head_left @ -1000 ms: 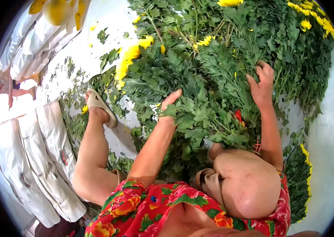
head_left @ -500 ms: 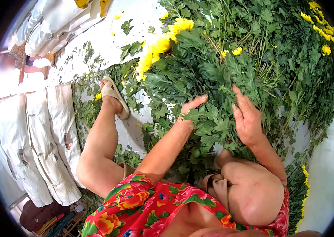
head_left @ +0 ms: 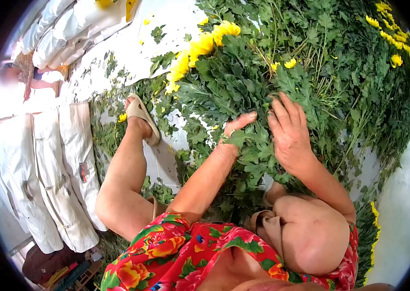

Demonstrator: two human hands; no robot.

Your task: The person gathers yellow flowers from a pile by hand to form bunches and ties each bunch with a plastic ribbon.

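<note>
A bunch of yellow chrysanthemums lies across my left hand [head_left: 240, 123], its dark leaves [head_left: 224, 77] in the middle and its yellow heads [head_left: 185, 63] pointing to the upper left. Only the thumb and wrist of that hand show; the thumb presses along the near side of the bunch, and its other fingers are hidden under the leaves. Against the right side of the same bunch rests my right hand [head_left: 290, 133], back upward, fingers stretched and slightly bent with the tips touching leaves and stems. I see nothing gripped in it.
A big heap of cut chrysanthemum stems [head_left: 326, 53] fills the upper right. Loose leaves are strewn over the white floor sheet [head_left: 132, 48] around my sandalled foot [head_left: 142, 116]. White wrapped bundles [head_left: 50, 169] stand at the left. Another person [head_left: 40, 80] is at the upper left.
My right hand has moved up and left onto the bunch, its back now turned toward me. The left hand stays under the bunch, almost unmoved.
</note>
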